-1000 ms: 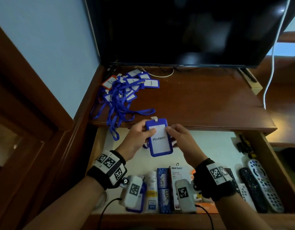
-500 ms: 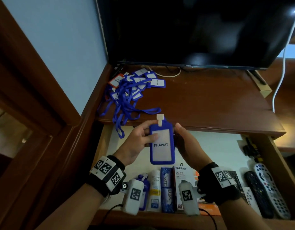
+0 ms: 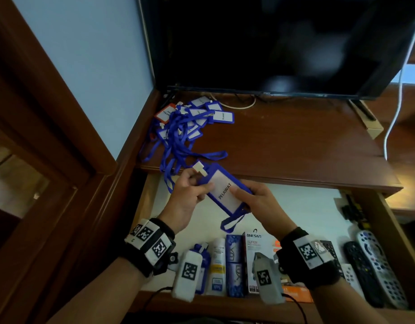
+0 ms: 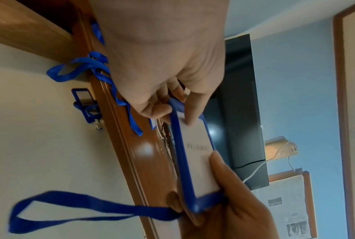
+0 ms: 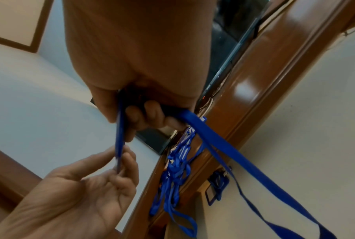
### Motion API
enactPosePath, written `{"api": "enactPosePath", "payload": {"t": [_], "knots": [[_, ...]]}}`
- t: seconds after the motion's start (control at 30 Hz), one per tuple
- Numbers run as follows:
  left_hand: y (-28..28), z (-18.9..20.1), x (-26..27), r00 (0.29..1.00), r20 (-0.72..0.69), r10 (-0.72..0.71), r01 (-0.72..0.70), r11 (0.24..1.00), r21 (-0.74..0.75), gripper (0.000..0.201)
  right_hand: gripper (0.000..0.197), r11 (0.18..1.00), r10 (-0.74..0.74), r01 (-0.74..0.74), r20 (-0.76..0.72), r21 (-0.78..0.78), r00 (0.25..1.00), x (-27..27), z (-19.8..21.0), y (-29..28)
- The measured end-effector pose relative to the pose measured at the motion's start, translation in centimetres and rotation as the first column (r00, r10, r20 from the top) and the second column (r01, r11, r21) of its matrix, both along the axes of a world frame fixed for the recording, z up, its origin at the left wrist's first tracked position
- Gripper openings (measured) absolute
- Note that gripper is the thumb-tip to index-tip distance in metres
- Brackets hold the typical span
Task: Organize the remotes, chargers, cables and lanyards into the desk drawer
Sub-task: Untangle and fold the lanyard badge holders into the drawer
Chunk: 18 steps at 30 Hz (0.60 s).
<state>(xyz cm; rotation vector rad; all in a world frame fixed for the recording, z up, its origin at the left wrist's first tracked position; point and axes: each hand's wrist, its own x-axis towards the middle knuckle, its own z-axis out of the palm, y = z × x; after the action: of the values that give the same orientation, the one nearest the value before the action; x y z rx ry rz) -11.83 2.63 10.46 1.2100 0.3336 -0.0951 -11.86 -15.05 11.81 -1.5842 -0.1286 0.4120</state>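
Observation:
A blue badge holder (image 3: 225, 191) with a white card reading PELAWAT is held tilted over the open drawer (image 3: 295, 206). My left hand (image 3: 200, 182) pinches its upper left end, next to the white clip. My right hand (image 3: 241, 197) grips the lower right end, thumb on the card. Its blue strap (image 3: 232, 223) loops out below my right hand. In the left wrist view the badge holder (image 4: 199, 153) runs between both hands and the strap (image 4: 80, 208) trails left. A tangled pile of blue lanyards (image 3: 187, 127) lies on the desk top at the left.
Several remotes (image 3: 370, 265) lie at the drawer's right, small boxes (image 3: 234, 265) line its front, and a dark bundle (image 3: 351, 206) sits at its back right. A television (image 3: 272, 43) stands on the desk (image 3: 295, 141), with a white cable (image 3: 398, 90) hanging at the right.
The badge holder has turned from upright to a slant, clip end now up and to the left. Its strap loop now shows below my right hand.

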Motion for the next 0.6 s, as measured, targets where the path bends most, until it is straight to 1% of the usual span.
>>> {"api": "enactPosePath", "payload": {"t": [0.07,0.13,0.2,0.23,0.27,0.3,0.33,0.37,0.4,0.47,0.57,0.6], "knots": [[0.8,0.2,0.0,0.998,-0.033,-0.061,0.062,0.998,0.021,0.045,0.016,0.999,0.021,-0.021,0.003,-0.041,1.000,0.1,0.0,-0.6],[1.8,0.6,0.1,0.987,-0.057,-0.151,0.156,0.983,0.099,0.054,0.022,0.995,0.063,-0.062,0.011,-0.081,0.998,0.1,0.1,-1.1],[2.8,1.2,0.2,0.957,-0.072,-0.280,0.289,0.933,0.213,0.057,0.024,0.983,0.115,-0.112,0.012,-0.143,0.993,0.1,0.6,-1.5],[3.3,1.7,0.3,0.928,-0.088,-0.361,0.371,0.885,0.280,0.054,0.021,0.977,0.139,-0.134,0.015,-0.164,0.990,0.2,0.8,-1.6],[3.8,2.3,0.3,0.885,-0.115,-0.450,0.460,0.813,0.358,0.049,0.019,0.972,0.159,-0.153,0.015,-0.181,0.987,0.2,1.1,-1.6],[4.1,2.8,0.2,0.833,-0.152,-0.532,0.539,0.719,0.439,0.042,0.018,0.967,0.175,-0.168,0.018,-0.191,0.984,0.2,1.2,-1.6],[4.2,3.1,0.2,0.783,-0.188,-0.593,0.595,0.626,0.504,0.036,0.018,0.965,0.184,-0.176,0.021,-0.194,0.983,0.2,1.3,-1.5],[4.3,3.4,0.0,0.747,-0.216,-0.629,0.627,0.558,0.543,0.033,0.018,0.967,0.181,-0.174,0.024,-0.185,0.983,0.2,1.2,-1.4],[4.3,3.5,-0.2,0.727,-0.234,-0.645,0.643,0.522,0.560,0.033,0.020,0.973,0.166,-0.160,0.028,-0.165,0.986,0.1,1.2,-1.2],[4.2,3.4,-0.6,0.735,-0.237,-0.635,0.633,0.519,0.574,0.033,0.024,0.990,0.107,-0.104,0.031,-0.098,0.994,0.0,0.9,-0.9],[4.4,2.9,-1.0,0.783,-0.232,-0.577,0.585,0.554,0.592,0.026,0.027,0.999,0.033,-0.033,0.028,-0.022,0.999,-0.4,0.2,-0.3],[4.5,2.7,-1.1,0.797,-0.231,-0.558,0.568,0.561,0.602,0.023,0.031,1.000,0.021,-0.021,0.026,0.004,0.999,-0.6,0.0,0.0]]}}
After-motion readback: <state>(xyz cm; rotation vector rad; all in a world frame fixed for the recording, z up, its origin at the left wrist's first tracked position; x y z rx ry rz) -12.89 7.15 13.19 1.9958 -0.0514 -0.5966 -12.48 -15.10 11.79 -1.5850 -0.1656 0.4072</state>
